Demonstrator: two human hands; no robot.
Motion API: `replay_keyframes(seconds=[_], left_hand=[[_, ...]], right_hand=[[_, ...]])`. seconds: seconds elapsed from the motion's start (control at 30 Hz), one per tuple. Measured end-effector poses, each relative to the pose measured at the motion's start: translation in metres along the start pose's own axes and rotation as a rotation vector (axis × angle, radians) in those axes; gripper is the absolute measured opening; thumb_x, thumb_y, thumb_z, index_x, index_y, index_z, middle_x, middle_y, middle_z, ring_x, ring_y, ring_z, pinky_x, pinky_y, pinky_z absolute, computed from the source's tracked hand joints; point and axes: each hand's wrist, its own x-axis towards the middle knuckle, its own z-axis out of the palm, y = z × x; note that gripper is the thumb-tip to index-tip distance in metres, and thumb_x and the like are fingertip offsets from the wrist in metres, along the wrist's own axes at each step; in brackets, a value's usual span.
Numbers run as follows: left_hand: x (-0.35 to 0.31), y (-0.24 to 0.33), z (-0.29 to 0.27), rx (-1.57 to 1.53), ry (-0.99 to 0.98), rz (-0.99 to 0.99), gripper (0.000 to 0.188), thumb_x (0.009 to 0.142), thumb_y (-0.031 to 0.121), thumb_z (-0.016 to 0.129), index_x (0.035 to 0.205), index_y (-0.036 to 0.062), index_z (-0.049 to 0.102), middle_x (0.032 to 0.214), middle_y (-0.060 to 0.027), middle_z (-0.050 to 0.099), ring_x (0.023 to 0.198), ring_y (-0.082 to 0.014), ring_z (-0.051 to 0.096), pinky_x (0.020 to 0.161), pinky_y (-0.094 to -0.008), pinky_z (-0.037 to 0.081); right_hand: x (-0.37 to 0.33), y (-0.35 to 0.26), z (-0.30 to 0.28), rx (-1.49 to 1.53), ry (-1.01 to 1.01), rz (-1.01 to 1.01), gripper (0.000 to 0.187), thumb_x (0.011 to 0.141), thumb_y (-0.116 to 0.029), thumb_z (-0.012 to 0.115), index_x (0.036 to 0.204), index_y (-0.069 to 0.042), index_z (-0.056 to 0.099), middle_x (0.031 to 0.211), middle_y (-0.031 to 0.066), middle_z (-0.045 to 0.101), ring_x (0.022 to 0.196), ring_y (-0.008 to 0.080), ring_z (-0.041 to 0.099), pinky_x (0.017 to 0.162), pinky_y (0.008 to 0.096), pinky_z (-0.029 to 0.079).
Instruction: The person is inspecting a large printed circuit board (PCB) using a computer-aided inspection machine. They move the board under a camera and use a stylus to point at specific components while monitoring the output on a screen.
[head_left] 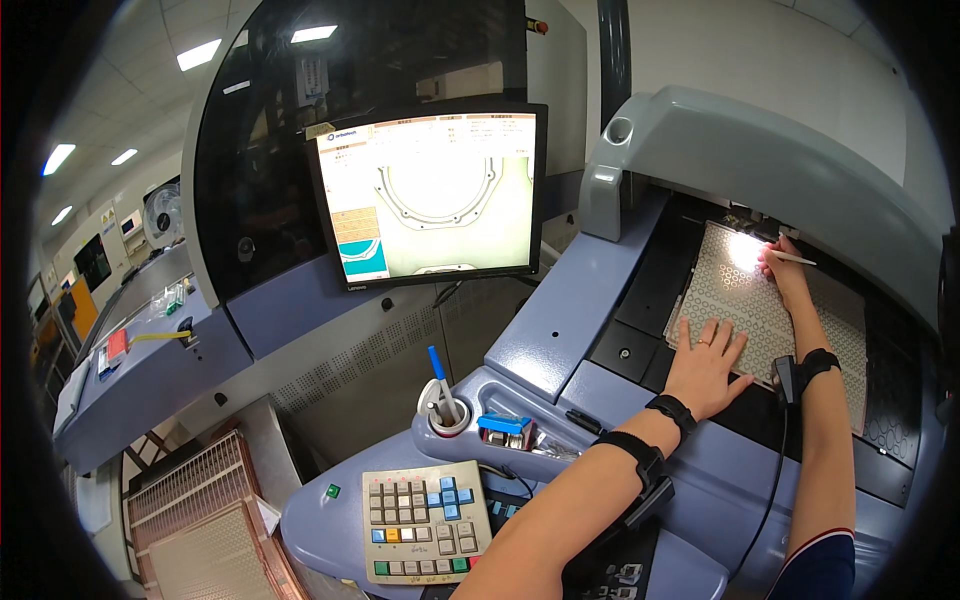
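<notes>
A flat pale panel (748,335), covered with rows of small ring shapes, lies on the black bed of a machine at the right. My left hand (706,368) rests on its near left part, palm down with the fingers spread. Toward the panel's far edge, my right hand (784,268) grips a slim white pen-like tool (797,258). Bright light falls on the panel beside the right fingers. Whether the tool's tip touches the panel I cannot tell. Black bands circle both wrists, and a cord hangs from the right one.
Above the bed arches a grey machine cover (760,150). A monitor (450,225) shows a magnified ring outline. On the console are a keypad (420,525), a cup (442,415) holding pens, a small blue box (506,428) and a black pen (584,421). Patterned panels (215,555) lie stacked lower left.
</notes>
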Motion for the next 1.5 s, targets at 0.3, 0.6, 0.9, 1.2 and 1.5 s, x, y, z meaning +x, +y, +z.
replay_keyframes(seconds=[0.3,0.6,0.9,1.2,1.5], left_hand=[[-0.0012,-0.0014,-0.0002,0.005,0.009,-0.004,0.063,0.092,0.052,0.047,0.14,0.011,0.044,0.14,-0.0129,0.044,0.133,-0.0303,0.036,0.11,-0.0605,0.02],[-0.0003,0.0001,-0.0007,-0.001,-0.007,-0.007,0.063,0.092,0.052,0.046,0.14,0.0113,0.044,0.141,-0.0127,0.044,0.134,-0.0302,0.035,0.111,-0.0603,0.019],[-0.0002,0.0003,-0.0004,-0.01,0.001,-0.007,0.062,0.092,0.052,0.046,0.14,0.0115,0.044,0.141,-0.0124,0.044,0.133,-0.03,0.035,0.111,-0.0602,0.019],[-0.0001,-0.0004,-0.0013,-0.004,-0.006,-0.009,0.062,0.092,0.052,0.046,0.14,0.0114,0.044,0.14,-0.0125,0.044,0.133,-0.0297,0.036,0.111,-0.0604,0.02],[-0.0003,0.0006,-0.0004,-0.001,-0.009,-0.011,0.062,0.092,0.051,0.046,0.14,0.0116,0.044,0.141,-0.0127,0.044,0.133,-0.0299,0.035,0.111,-0.0603,0.019]], right_hand=[[0.0027,0.0055,0.0027,0.028,0.017,0.01,0.007,0.085,-0.011,0.057,0.089,-0.006,0.053,0.077,0.0031,0.06,0.062,0.0074,0.054,0.059,0.0211,0.047],[0.005,0.0096,-0.0013,0.014,0.007,-0.001,0.007,0.085,-0.009,0.056,0.09,-0.005,0.053,0.077,0.0036,0.061,0.063,0.0071,0.055,0.059,0.021,0.048],[0.0054,0.0096,-0.0023,0.003,-0.001,-0.017,0.006,0.087,-0.009,0.058,0.088,-0.006,0.053,0.076,0.0035,0.062,0.061,0.0062,0.055,0.058,0.0202,0.047],[0.0036,0.006,-0.0001,0.02,0.005,-0.004,0.006,0.088,-0.01,0.058,0.087,-0.006,0.053,0.077,0.0039,0.063,0.061,0.0056,0.054,0.059,0.02,0.047],[0.0009,0.0031,0.0009,0.022,0.005,-0.012,0.005,0.088,-0.009,0.058,0.087,-0.006,0.054,0.076,0.0035,0.062,0.061,0.0058,0.054,0.058,0.0201,0.047]])
